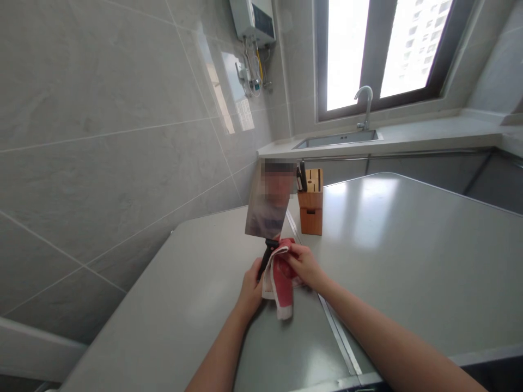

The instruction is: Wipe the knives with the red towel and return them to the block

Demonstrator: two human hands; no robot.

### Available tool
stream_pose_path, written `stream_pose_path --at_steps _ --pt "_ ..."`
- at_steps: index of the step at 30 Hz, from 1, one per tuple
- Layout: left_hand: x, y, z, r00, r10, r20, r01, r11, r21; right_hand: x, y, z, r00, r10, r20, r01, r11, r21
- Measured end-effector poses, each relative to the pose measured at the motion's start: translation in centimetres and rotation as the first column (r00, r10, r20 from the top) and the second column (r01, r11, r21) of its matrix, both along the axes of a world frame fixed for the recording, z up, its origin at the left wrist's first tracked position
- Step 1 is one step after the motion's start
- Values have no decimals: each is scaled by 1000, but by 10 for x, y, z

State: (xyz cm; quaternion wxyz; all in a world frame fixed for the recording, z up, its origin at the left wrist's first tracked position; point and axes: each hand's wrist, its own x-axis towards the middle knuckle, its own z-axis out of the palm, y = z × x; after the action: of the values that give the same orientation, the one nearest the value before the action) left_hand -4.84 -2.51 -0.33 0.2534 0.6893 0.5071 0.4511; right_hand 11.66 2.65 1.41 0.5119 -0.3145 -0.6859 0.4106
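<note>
A wide steel cleaver (pixel 267 198) stands nearly upright above the counter, its shiny blade showing a pixelated reflection. My left hand (pixel 250 288) grips its black handle (pixel 267 257) from below. My right hand (pixel 304 265) pinches a red-and-white cloth (pixel 283 288) and presses it against the top of the handle, near the heel of the blade. The cloth hangs down between my hands, and its lower end is close to the counter. I cannot tell whether it touches.
A wooden knife block (pixel 309 204) holding dark-handled knives stands on the grey counter (pixel 379 261) beyond the cleaver. Farther off are a steel sink (pixel 337 140), a curved faucet (pixel 366 106), a window (pixel 384 54) and a wall-mounted water heater (pixel 252 22) on tiled walls.
</note>
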Motion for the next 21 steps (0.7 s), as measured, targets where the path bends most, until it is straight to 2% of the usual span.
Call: stream_pose_path --at_steps 3,6,9,12,16,18,21 --pt "-1 -1 2 999 48 24 -48 998 29 1 2 2 998 -9 -59 8 1000 -18" --pt "0 -5 7 998 61 21 -62 997 47 1 5 -2 998 -52 -39 52 999 -7" --pt "2 -9 14 994 110 16 -111 990 86 0 9 -12 991 -119 61 118 993 15" --pt "4 -13 27 983 170 75 -177 978 109 -1 12 -21 972 -107 208 91 992 84" --pt "-2 -17 59 961 226 158 -253 951 179 -2 11 -25 949 -115 294 81 989 127" --pt "-7 -17 84 950 267 160 -299 925 235 -3 11 -25 944 -121 308 81 987 139" --pt "-9 -18 125 919 363 153 -394 855 337 -4 11 -25 940 -120 318 77 987 144"
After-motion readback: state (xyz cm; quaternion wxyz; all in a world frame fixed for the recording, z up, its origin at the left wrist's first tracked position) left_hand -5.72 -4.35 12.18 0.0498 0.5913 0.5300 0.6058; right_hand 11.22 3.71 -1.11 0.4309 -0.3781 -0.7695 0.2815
